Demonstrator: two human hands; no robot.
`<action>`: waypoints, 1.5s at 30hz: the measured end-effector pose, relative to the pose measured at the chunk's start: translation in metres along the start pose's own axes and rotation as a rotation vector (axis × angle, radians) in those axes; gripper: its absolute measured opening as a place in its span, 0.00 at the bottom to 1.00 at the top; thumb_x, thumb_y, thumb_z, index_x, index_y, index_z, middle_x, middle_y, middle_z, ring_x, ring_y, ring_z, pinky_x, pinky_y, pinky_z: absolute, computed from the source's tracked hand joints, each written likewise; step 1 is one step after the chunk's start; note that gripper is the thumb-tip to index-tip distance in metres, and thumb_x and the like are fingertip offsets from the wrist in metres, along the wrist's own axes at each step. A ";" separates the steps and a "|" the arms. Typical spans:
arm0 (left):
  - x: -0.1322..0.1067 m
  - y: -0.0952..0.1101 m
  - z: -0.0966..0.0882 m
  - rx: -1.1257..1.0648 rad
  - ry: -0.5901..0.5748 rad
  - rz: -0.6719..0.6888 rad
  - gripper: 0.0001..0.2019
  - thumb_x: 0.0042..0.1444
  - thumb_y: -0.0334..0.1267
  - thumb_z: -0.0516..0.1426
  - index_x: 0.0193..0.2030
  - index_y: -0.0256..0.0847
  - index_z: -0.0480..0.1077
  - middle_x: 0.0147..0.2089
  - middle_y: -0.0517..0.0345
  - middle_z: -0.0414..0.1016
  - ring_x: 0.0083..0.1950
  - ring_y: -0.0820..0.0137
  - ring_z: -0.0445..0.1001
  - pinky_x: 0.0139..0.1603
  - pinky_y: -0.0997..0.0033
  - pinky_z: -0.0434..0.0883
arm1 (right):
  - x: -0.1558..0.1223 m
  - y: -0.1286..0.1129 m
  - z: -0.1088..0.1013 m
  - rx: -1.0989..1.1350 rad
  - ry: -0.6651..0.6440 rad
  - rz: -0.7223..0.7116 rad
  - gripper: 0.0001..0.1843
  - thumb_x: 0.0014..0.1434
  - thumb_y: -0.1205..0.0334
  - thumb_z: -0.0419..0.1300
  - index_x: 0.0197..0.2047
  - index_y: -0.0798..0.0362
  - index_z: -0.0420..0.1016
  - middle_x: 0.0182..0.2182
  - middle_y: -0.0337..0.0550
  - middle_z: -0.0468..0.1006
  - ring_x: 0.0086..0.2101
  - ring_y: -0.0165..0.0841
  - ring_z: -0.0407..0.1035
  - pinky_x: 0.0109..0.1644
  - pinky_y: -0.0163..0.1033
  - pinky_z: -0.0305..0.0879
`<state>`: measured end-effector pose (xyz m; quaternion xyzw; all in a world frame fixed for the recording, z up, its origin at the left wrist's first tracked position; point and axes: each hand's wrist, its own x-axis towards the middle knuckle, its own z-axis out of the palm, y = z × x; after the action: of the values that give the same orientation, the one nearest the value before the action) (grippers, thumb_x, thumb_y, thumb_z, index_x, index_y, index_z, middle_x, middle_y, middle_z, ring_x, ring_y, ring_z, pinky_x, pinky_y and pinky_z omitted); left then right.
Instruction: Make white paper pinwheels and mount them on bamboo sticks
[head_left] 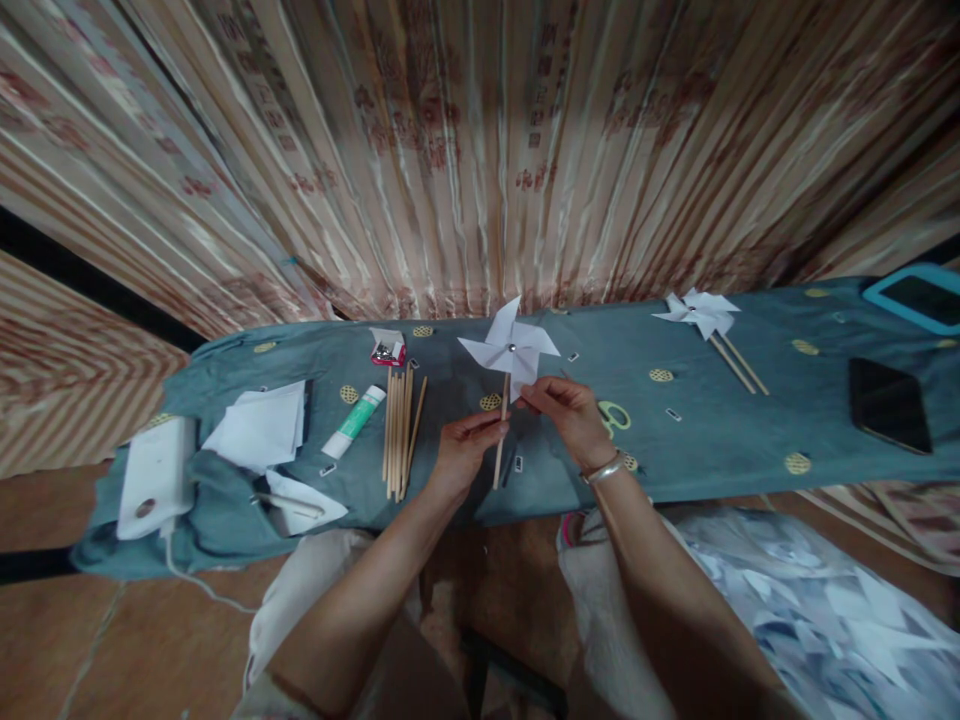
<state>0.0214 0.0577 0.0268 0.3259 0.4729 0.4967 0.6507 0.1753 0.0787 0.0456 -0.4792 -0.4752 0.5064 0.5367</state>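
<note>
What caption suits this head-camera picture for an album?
Left hand holds the wooden stick of a white paper pinwheel; right hand pinches its blade, above a teal-clothed table.

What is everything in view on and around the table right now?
held pinwheel: one, white paper on wooden stick, centre
finished pinwheels: apparently two, white, back right
wooden sticks: a bundle, tan, left of centre
glue tube: one, green and white, left of the sticks
paper squares: a stack, white, left side
small packet: one, red and white, behind the sticks
white device: one, with cable, far left edge
phone: one, black, right side
blue-framed screen: one, far right back
scissors: one pair, yellow-green handles, beside right hand
table cloth: one, teal, across the middle
left hand: one, grip on the pinwheel stick
right hand: one, grip on a pinwheel blade, bracelet at wrist
</note>
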 end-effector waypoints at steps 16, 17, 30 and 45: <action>-0.001 0.003 0.000 0.038 -0.037 0.034 0.15 0.35 0.43 0.72 0.33 0.40 0.83 0.37 0.51 0.84 0.44 0.61 0.79 0.52 0.61 0.71 | -0.004 0.000 0.000 -0.136 -0.010 -0.040 0.25 0.49 0.35 0.66 0.22 0.51 0.79 0.22 0.39 0.79 0.24 0.30 0.66 0.30 0.37 0.63; -0.001 0.003 0.000 0.040 -0.020 0.027 0.16 0.34 0.43 0.72 0.32 0.40 0.83 0.37 0.51 0.84 0.42 0.62 0.79 0.52 0.62 0.72 | -0.003 0.000 -0.004 -0.150 0.029 -0.051 0.26 0.49 0.34 0.66 0.22 0.51 0.78 0.21 0.39 0.78 0.23 0.29 0.65 0.29 0.37 0.61; -0.005 0.000 -0.001 0.038 -0.038 -0.013 0.14 0.36 0.40 0.72 0.32 0.39 0.83 0.33 0.53 0.83 0.34 0.69 0.76 0.45 0.66 0.71 | 0.021 0.009 -0.032 -0.058 0.370 -0.130 0.18 0.41 0.45 0.73 0.28 0.50 0.80 0.26 0.38 0.78 0.29 0.31 0.68 0.37 0.38 0.65; -0.005 0.003 -0.001 0.015 -0.028 0.009 0.14 0.36 0.40 0.72 0.32 0.40 0.83 0.34 0.53 0.83 0.36 0.68 0.76 0.47 0.66 0.71 | 0.012 0.004 -0.013 0.014 0.241 -0.084 0.16 0.39 0.47 0.74 0.22 0.48 0.77 0.25 0.37 0.75 0.29 0.30 0.64 0.36 0.38 0.63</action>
<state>0.0192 0.0539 0.0304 0.3399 0.4659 0.4916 0.6525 0.1881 0.0901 0.0408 -0.5126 -0.4233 0.4255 0.6140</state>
